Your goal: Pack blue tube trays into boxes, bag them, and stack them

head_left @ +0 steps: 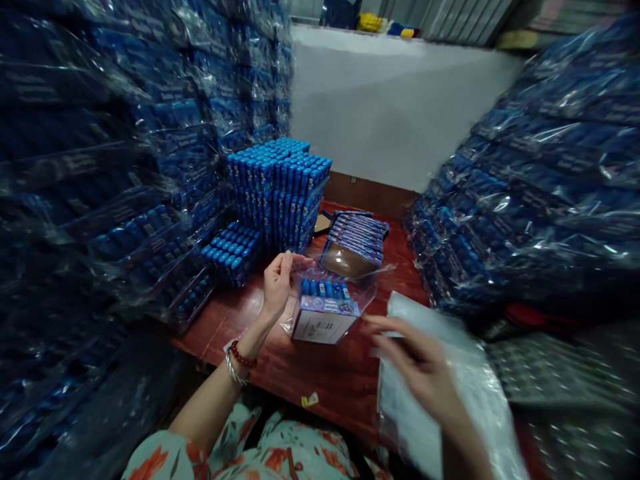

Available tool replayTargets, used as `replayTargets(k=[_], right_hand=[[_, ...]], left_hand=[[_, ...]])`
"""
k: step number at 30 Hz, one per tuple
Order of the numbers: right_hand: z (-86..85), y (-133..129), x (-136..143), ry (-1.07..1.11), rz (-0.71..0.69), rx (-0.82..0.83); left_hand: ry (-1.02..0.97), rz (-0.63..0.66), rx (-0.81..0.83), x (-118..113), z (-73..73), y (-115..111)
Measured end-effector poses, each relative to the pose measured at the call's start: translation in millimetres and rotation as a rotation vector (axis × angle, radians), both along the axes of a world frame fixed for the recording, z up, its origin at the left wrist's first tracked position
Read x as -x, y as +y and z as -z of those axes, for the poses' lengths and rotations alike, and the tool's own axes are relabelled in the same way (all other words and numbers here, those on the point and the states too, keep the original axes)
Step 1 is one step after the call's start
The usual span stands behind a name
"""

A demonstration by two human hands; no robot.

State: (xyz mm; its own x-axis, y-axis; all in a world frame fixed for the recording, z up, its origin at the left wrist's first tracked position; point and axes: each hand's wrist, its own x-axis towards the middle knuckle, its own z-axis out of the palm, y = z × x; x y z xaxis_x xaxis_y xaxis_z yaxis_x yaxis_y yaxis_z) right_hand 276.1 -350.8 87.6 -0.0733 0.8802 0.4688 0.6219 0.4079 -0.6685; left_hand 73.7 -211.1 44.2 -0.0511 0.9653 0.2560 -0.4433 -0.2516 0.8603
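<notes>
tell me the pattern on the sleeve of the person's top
Orange-red flowers on pale green sleeve, in the head view.

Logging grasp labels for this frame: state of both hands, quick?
Left hand: closed, fingertips pinching the clear plastic bag.
Right hand: blurred, by the box; can't tell whether it grips anything.
</notes>
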Motion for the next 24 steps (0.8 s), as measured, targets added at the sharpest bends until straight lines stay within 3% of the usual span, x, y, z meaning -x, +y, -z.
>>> replayTargets(k=[1, 4, 6, 9, 13, 16, 19, 21, 24], right_hand=[[17.8, 5.3, 20.3, -0.186, -0.008, 0.039], [59.2, 29.5, 57.7, -0.608, 0.161, 0.082], [72.9, 43.3, 63.8, -0.734, 0.273, 0.1], [78.5, 54.2, 58.5, -0.728, 0.306, 0.144], [80.3, 56.1, 43.8, -0.323, 0.142, 0.133], [80.3, 50.6, 34.0, 0.255, 0.009, 0.151], [73.7, 43.4, 29.6, 0.77, 0.056, 0.226], [66.5, 41.6, 29.6, 0.875, 0.14, 0.216], [58.7, 44.1, 29.9, 0.637, 0.302, 0.168]], left_hand=[[-0.001, -0.003, -0.007, 0.1, -0.5, -0.9], [0.062, 0.012, -0.051, 5.0, 0.0, -7.9], [0.215, 0.037, -0.103, 11.3, 3.6, -18.0], [0.511, 0.106, -0.25, 21.1, 16.4, -38.8], [0.742, 0.238, -0.592, 27.9, 38.8, -61.6], [0.834, 0.236, -0.792, 28.5, 48.1, -67.2], [0.927, 0.249, -0.936, 28.3, 50.9, -66.2], [0.979, 0.259, -1.005, 28.8, 51.6, -64.6], [1.016, 0.294, -1.052, 32.0, 51.9, -62.1]])
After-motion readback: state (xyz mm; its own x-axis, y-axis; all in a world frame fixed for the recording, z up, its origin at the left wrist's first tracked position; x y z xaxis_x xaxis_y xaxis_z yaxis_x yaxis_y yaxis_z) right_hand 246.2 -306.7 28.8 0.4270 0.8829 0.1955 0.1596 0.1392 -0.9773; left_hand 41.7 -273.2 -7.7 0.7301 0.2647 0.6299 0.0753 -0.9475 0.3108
